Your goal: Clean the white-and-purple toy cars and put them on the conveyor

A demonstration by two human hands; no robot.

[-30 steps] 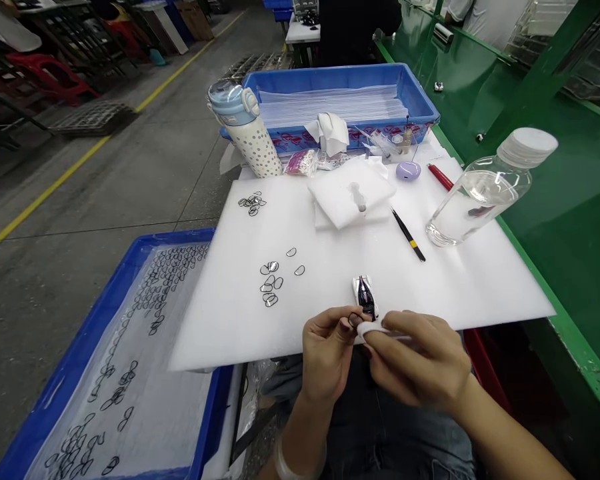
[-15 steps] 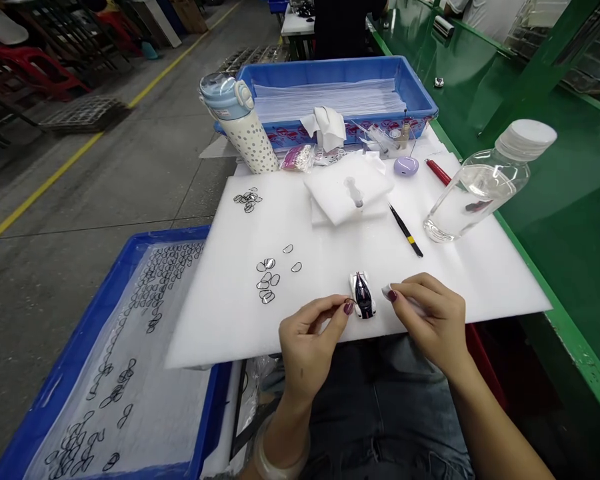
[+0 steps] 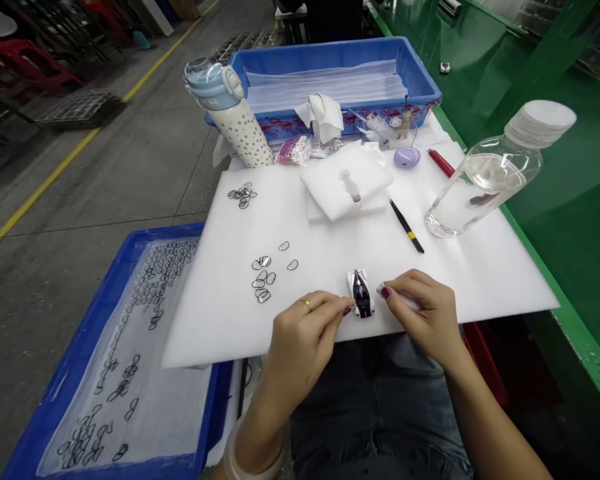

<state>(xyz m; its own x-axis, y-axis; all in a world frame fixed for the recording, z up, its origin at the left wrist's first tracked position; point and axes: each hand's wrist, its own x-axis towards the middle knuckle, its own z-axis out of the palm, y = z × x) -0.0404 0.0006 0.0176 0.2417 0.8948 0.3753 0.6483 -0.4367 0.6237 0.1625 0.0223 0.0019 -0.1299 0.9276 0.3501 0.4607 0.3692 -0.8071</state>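
A small toy car (image 3: 362,293), white with a dark glossy top, sits on the white foam sheet near its front edge. My left hand (image 3: 305,343) is closed in a pinch at the car's lower left side. Between those fingertips is a small black-rimmed clear piece, mostly hidden now. To the car's right, my right hand (image 3: 425,313) is closed round a small white wad (image 3: 381,289), apart from the car. Several loose black-rimmed clear pieces (image 3: 263,279) lie left of the car, with another cluster (image 3: 243,194) farther back.
A blue tray (image 3: 211,413) at lower left holds many such pieces. Black tweezers (image 3: 406,225), a clear bottle (image 3: 480,187), stacked foam (image 3: 345,180), a purple case (image 3: 407,157) and a dotted flask (image 3: 237,130) stand or lie around. Behind them is a blue bin (image 3: 330,50).
My left hand has turned, back upward, and its fingertips have come to the car's side, hiding most of the black-rimmed piece. My right hand stays beside the car. The view has shifted slightly.
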